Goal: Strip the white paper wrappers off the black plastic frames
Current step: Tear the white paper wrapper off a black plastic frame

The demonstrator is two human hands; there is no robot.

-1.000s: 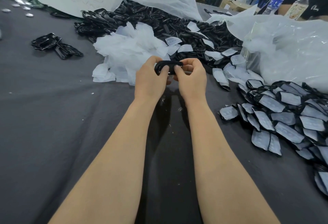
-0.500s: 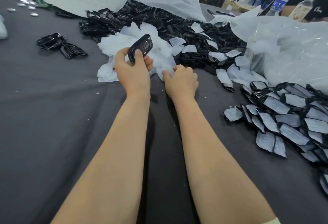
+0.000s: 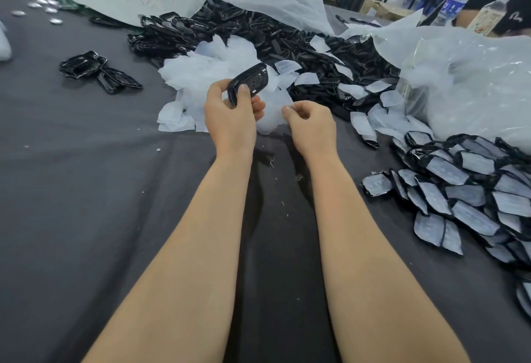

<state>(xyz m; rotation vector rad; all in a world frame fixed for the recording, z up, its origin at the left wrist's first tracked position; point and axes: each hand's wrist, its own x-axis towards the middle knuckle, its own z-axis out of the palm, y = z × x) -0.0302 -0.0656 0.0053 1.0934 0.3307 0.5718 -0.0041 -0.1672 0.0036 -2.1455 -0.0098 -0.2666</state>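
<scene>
The bench (image 3: 86, 190) carries the wrapped frames (image 3: 459, 199) at right, nearest the right hand (image 3: 311, 128). Its fingers (image 3: 298, 110) are curled beside the discarded wrappers (image 3: 207, 75); whether they pinch paper cannot be told. The left hand (image 3: 231, 117) pinches a stripped black frame (image 3: 250, 82), long axis tilted up and to the right.

Our left hand (image 3: 230, 117) grips a bare frame (image 3: 253, 79); our right hand (image 3: 311, 125), fingers curled, is beside the wrapper pile (image 3: 201, 75).

The black plastic frame (image 3: 248, 82) is glossy, the white paper wrappers (image 3: 212, 75) matt, the grey table cloth (image 3: 86, 190) matt.
</scene>
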